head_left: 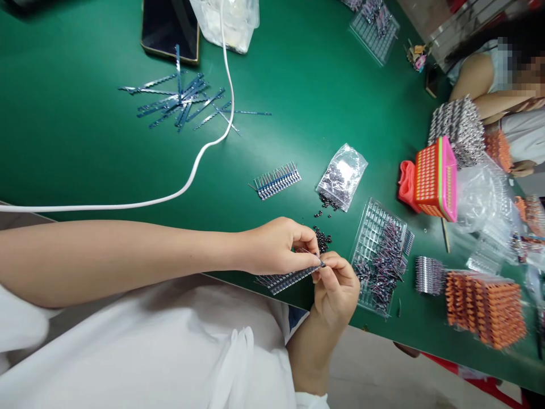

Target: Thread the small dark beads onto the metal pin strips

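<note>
My left hand (276, 247) reaches in from the left, its thumb and fingers pinched on a small dark part with thin wire leads. Close against it, my right hand (336, 284) is closed, thumb and fingers gripping the end of a strip of small wire-leaded parts (289, 279). The strip slants below my left hand, near the table edge; fingertips hide its right end. Just above the fingers lies a loose heap of small black beads (322, 238). More beads spill from a clear plastic bag (343, 176). Another strip of leaded parts (279, 182) lies further up.
Right of my hands, a clear tray (361, 238) holds many wired parts. Beyond are orange stacked parts (485, 309), a pink-orange basket (436, 179) and a seated person (481, 79). A white cable (200, 162) crosses the green table near blue strips (179, 102) and a phone (170, 28).
</note>
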A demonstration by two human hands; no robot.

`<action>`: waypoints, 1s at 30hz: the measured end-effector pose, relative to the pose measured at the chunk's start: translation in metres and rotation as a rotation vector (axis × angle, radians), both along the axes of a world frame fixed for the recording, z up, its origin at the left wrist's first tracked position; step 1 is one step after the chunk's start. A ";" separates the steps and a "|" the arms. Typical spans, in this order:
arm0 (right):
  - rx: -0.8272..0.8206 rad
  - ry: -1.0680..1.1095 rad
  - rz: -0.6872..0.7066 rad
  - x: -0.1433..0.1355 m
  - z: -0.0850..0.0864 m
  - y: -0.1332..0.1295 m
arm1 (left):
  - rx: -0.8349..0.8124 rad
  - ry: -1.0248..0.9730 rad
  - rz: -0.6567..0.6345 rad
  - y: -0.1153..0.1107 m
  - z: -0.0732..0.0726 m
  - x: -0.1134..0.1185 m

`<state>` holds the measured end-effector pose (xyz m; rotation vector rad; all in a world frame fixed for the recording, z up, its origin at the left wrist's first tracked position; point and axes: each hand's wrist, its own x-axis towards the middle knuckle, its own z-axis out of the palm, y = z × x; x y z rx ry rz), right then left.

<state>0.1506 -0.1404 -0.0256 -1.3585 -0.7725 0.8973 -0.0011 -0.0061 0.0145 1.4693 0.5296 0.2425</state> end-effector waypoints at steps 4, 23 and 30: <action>0.022 0.005 0.003 0.000 -0.001 -0.001 | -0.002 -0.021 -0.002 0.000 -0.001 0.000; 0.024 -0.061 -0.021 -0.005 0.003 -0.001 | 0.079 -0.020 -0.006 -0.001 -0.001 -0.001; 0.008 -0.104 -0.022 -0.006 0.003 0.000 | 0.094 0.025 -0.013 0.000 -0.002 -0.002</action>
